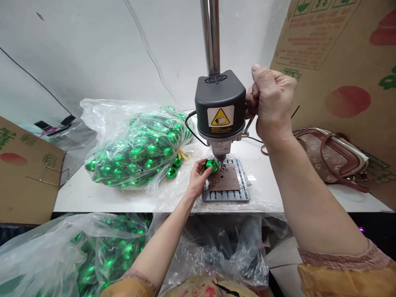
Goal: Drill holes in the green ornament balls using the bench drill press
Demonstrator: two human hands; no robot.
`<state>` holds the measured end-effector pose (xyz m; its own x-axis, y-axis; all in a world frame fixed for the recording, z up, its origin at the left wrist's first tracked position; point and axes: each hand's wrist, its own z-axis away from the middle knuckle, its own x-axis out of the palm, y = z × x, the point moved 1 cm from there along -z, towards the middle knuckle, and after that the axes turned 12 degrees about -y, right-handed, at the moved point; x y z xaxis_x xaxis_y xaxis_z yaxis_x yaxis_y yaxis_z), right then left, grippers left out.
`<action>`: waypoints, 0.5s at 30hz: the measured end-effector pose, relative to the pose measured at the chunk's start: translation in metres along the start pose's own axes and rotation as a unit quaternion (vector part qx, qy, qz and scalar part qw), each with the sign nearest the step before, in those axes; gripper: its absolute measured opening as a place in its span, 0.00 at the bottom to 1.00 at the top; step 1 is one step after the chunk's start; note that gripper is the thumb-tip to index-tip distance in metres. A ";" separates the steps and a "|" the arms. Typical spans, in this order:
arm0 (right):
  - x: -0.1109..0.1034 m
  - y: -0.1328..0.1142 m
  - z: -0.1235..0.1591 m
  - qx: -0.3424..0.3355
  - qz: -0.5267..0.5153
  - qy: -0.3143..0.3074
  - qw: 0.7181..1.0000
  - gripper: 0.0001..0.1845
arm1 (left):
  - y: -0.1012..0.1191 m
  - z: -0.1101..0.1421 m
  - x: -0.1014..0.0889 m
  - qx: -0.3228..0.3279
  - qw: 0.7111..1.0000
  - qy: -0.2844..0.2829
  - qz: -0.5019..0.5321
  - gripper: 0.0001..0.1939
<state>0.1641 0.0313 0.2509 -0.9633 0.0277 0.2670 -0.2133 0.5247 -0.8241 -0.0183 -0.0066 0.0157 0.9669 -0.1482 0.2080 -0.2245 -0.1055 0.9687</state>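
A small bench drill press (220, 108) with a black head and a yellow warning label stands on a white table (123, 198). My left hand (198, 178) pinches a shiny green ball (212, 165) and holds it on the brown pad (224, 178) of the press base, right under the spindle. My right hand (269, 103) is closed around the press's feed lever at the right side of the black head.
A clear plastic bag (136, 148) full of green balls lies on the table to the left. Another such bag (77, 255) sits below the table edge. Cardboard boxes (340, 62) flank both sides, and a brown handbag (334, 156) rests on the right.
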 end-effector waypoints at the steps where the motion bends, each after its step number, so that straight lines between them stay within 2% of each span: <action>1: 0.000 0.001 0.000 -0.004 0.000 -0.003 1.000 0.28 | -0.001 0.000 0.001 0.008 1.000 -0.008 -0.012 0.28; 6: -0.003 0.003 0.001 -0.038 0.005 -0.017 0.999 0.31 | -0.008 -0.002 0.007 0.022 0.997 -0.064 -0.023 0.28; 15: -0.003 0.000 0.004 -0.020 0.009 -0.026 0.999 0.28 | -0.016 -0.004 0.007 0.044 0.993 -0.107 -0.032 0.31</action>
<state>0.1662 0.0277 0.2476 -0.9743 -0.0063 0.2251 -0.1901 0.5584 -0.8075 -0.0077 -0.0017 0.0019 0.9338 -0.3428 0.1029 -0.1813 -0.2051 0.9618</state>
